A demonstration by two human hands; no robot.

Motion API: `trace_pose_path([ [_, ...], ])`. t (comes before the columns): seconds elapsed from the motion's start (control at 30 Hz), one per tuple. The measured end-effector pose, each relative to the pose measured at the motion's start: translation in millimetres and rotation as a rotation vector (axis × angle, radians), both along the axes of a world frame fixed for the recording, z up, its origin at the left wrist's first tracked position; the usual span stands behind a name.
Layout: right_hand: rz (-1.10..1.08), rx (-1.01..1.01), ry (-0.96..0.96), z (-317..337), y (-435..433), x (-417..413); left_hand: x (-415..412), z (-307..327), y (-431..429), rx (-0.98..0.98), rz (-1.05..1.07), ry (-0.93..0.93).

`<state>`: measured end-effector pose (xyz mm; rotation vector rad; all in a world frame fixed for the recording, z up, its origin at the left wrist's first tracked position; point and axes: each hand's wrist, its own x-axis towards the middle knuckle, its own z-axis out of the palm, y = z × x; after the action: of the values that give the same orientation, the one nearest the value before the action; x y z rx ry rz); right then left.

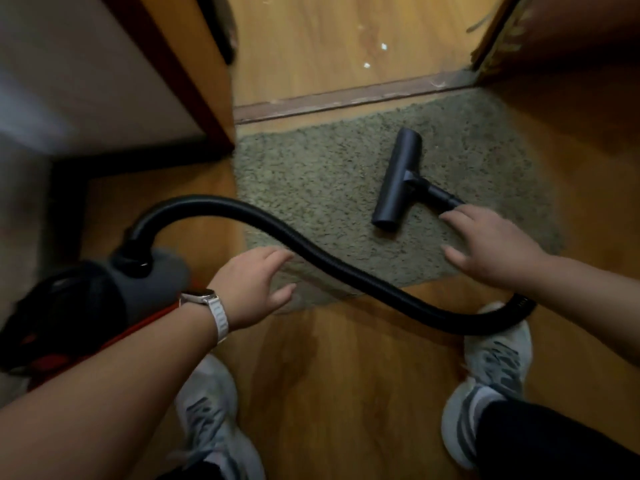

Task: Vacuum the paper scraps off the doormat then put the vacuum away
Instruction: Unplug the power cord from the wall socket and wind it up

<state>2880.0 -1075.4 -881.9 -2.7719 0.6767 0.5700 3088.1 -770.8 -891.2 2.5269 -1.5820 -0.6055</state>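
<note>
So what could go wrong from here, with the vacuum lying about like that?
1. The hose curls right at the toe of the right shoe, so a step could snag it.
2. The left hand and right hand are open and grip nothing; tugging the hose might drag the loose nozzle across the doormat.
3. White scraps lie on the floor beyond the threshold and may get missed.

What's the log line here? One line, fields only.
left hand open, over hose | right hand open, by nozzle | nozzle lying on mat | vacuum on floor, left | scraps on floor past threshold
</note>
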Motion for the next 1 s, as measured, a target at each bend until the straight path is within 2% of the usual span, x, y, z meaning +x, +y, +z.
trace_pose_path([
  [0.13,0.292,0.029,-0.032,40.0,71.0,62.6,34.4,49.6,71.6,0.02,0.08,-0.06],
  [0.3,0.558,0.092,-0.112,77.2,174.8,127.8,70.4,97.3,169.7,-0.042,0.4,-0.077],
  [0.43,0.712,0.126,-0.189,101.5,258.3,175.7,77.7,109.6,250.6,-0.049,0.561,-0.106],
  [0.7,0.987,0.109,-0.27,92.4,403.7,259.2,75.3,58.5,362.7,0.072,0.682,-0.029],
  [0.9,1.094,-0.017,-0.219,53.6,439.1,296.6,82.0,3.1,379.4,0.188,0.718,0.076],
  [1.0,1.094,-0.018,-0.197,39.0,443.7,307.3,84.7,-14.3,375.5,0.175,0.755,0.126],
])
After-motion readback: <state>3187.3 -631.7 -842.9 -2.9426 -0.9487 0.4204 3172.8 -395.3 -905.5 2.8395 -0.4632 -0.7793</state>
